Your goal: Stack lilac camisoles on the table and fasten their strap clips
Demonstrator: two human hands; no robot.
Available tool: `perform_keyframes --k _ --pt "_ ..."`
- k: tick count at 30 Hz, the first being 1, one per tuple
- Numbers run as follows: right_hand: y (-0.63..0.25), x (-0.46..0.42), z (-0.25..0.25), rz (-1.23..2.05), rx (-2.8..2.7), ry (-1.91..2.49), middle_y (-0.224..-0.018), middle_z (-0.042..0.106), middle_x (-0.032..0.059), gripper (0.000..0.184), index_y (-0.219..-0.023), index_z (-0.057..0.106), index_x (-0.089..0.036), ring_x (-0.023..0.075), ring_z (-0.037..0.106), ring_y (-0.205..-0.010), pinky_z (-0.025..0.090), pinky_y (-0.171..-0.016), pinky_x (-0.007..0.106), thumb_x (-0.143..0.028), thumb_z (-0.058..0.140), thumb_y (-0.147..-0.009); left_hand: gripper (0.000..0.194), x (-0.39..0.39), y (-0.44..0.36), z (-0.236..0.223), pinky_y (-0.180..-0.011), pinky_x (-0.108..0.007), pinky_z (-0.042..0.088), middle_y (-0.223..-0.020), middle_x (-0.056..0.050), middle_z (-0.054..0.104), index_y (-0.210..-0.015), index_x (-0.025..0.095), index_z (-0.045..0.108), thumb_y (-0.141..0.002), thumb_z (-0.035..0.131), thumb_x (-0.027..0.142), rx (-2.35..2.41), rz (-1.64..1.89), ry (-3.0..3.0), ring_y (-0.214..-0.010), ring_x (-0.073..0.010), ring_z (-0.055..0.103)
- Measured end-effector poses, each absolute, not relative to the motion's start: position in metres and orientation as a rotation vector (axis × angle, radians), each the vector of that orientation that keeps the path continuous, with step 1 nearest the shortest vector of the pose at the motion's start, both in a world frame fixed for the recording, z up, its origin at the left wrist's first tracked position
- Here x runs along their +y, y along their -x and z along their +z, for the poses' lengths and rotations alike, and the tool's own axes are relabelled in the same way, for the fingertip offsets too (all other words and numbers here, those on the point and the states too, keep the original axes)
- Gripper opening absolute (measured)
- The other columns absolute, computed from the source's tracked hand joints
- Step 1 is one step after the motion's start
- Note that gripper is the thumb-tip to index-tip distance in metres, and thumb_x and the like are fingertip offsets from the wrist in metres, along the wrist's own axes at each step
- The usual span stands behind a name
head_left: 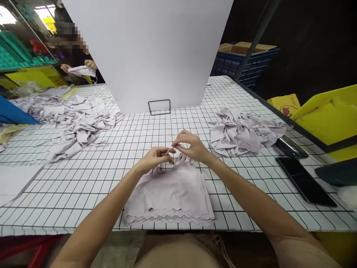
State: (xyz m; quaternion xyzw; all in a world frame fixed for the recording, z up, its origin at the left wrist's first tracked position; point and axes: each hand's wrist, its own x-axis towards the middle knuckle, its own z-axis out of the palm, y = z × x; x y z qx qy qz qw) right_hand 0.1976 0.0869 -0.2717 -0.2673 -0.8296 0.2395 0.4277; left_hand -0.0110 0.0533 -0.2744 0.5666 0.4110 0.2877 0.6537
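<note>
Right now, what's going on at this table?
A person has both hands over a small stack of pale, wavy-hemmed garments at the near edge of the gridded table. The left hand and right hand pinch a thin strap between them. Loose heaps of similar fabric lie to the left and right, with a phone near the right heap. At the far left, another person holds a pale piece too.
</note>
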Motion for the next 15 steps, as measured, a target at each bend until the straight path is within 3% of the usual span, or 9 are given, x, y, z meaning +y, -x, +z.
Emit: perform_keyframes --k 5,10,12,15 --pt "-0.207 0.077 -0.277 0.658 -1.916 0.61 -0.079 0.073 0.0031 0.016 -0.083 0.073 -0.022 0.019 0.062 -0.086 0.053 -0.082 0.04 -0.014 0.06 -0.088 0.041 0.03 0.008 -0.283 -0.089 -0.042 0.058 -0.077 -0.007 0.069 -0.1 0.013 0.076 -0.089 0.068 0.052 0.815 0.694 -0.799 -0.075 -0.0183 0.068" --pt "-0.224 0.065 -0.281 0.756 -1.866 0.689 -0.083 0.072 0.0044 0.017 -0.083 0.073 -0.021 0.019 0.065 -0.088 0.055 -0.084 0.042 -0.013 0.059 -0.086 0.027 0.008 0.005 -0.285 -0.079 -0.032 0.059 -0.081 -0.006 0.071 -0.081 0.013 0.076 -0.076 0.085 0.038 0.919 0.754 -0.772 -0.069 -0.0118 0.065" --pt "-0.229 0.057 -0.279 0.936 -1.922 0.757 -0.095 0.074 0.0066 0.02 -0.094 0.075 -0.02 0.0191 0.067 -0.093 0.056 -0.084 0.041 -0.015 0.057 -0.088 0.027 0.001 0.003 -0.281 -0.081 -0.033 0.059 -0.084 -0.006 0.073 -0.077 0.014 0.076 -0.075 0.084 0.039 0.979 0.784 -0.861 -0.072 -0.013 0.067" --pt "-0.225 0.042 -0.276 1.272 -1.986 0.763 -0.115 0.073 0.0092 0.036 -0.126 0.068 -0.021 0.0194 0.069 -0.104 0.057 -0.089 0.041 -0.026 0.061 -0.091 0.029 -0.004 -0.002 -0.272 -0.084 -0.038 0.061 -0.079 -0.006 0.074 -0.083 0.014 0.078 -0.076 0.084 0.042 1.022 0.787 -0.997 -0.073 -0.0161 0.071"
